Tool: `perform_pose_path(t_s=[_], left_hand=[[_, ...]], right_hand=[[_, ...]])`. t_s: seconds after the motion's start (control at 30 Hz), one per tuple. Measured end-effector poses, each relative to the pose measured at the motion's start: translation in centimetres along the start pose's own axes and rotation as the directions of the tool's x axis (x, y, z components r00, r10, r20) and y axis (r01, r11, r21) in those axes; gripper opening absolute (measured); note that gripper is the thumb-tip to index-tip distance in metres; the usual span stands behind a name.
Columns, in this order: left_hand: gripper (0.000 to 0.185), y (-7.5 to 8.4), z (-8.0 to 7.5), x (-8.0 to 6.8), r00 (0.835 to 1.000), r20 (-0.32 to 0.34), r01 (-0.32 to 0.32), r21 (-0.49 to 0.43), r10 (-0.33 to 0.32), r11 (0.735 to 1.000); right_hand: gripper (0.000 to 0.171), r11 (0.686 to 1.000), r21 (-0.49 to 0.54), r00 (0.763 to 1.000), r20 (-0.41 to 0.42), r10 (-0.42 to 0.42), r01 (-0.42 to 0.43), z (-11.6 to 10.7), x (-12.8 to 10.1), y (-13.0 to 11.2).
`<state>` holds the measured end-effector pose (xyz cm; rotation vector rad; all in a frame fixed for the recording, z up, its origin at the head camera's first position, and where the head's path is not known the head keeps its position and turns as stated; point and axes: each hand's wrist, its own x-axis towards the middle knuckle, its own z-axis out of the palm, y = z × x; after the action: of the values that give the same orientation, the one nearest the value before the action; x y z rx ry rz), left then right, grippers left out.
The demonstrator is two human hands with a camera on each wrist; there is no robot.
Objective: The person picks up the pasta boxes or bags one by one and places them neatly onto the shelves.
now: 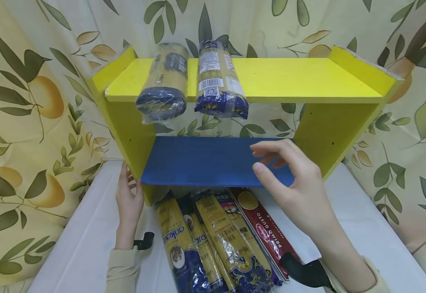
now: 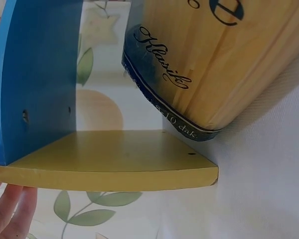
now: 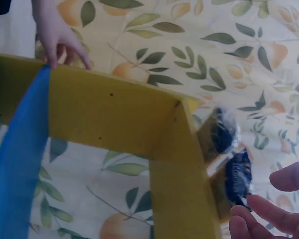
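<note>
Right fingers: your right hand (image 1: 293, 183) hangs loosely curled in front of the blue shelf (image 1: 205, 160), thumb and fingertips apart, nothing between them. The right wrist view shows the same fingertips (image 3: 269, 211) spread in air. Likely free because there is nothing in it to set down.

Left fingers: your left hand (image 1: 128, 203) lies with straight fingers against the yellow left side panel (image 1: 125, 122), near its foot. It presses, it does not grip. The left wrist view shows fingertips (image 2: 12, 209) just under the panel's edge. I read this as steadying the rack, so it does not slide on the cloth.

Rack: the yellow rack (image 1: 352, 122) stands upright on the white table (image 1: 81, 244), open front toward you, both shelves within reach.

Top shelf: two pasta packets (image 1: 218, 79) lie side by side on the yellow top board, long axis front to back, ends overhanging the front edge. They are too long for the board's depth, I judge.

Blue shelf: bare where it shows, with your right hand just in front of it.

Table stock: several long spaghetti packets (image 1: 213, 240) lie side by side under and in front of the rack, a red one (image 1: 268, 236) at the right, near your right wrist.

Backdrop: leaf-and-fruit printed cloth (image 1: 26, 101) hangs behind and at both sides.
</note>
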<state>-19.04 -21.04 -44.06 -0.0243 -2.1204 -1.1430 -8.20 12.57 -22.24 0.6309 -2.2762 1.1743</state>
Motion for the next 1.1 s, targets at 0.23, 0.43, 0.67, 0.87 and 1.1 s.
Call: perform_pose_path(t_s=[0.23,0.43,0.67,0.87,1.1], left_hand=[[0.071,0.2,0.1,0.0,1.000,-0.001,0.015,0.010,-0.015,1.000],[0.072,0.1,0.1,0.0,1.000,-0.009,0.008,-0.002,-0.008,1.000],[0.073,0.2,0.1,0.0,1.000,-0.006,0.006,0.001,-0.006,1.000],[0.072,0.2,0.0,-0.1,1.000,-0.002,0.012,0.005,-0.012,1.000],[0.073,0.2,0.1,0.0,1.000,-0.007,-0.005,0.009,0.005,1.000]], right_hand=[[0.033,0.996,-0.073,0.996,0.058,0.061,-0.057,2.2,-2.4,2.0],[0.032,0.979,-0.141,0.978,0.124,0.165,-0.147,4.5,-4.8,4.0],[0.036,0.949,-0.188,0.931,0.218,0.292,-0.254,6.8,-7.9,6.6],[0.043,0.892,-0.257,0.835,0.325,0.443,-0.373,8.4,-10.0,8.1],[0.052,0.861,-0.363,0.793,0.370,0.483,-0.355,10.0,-12.4,9.6]])
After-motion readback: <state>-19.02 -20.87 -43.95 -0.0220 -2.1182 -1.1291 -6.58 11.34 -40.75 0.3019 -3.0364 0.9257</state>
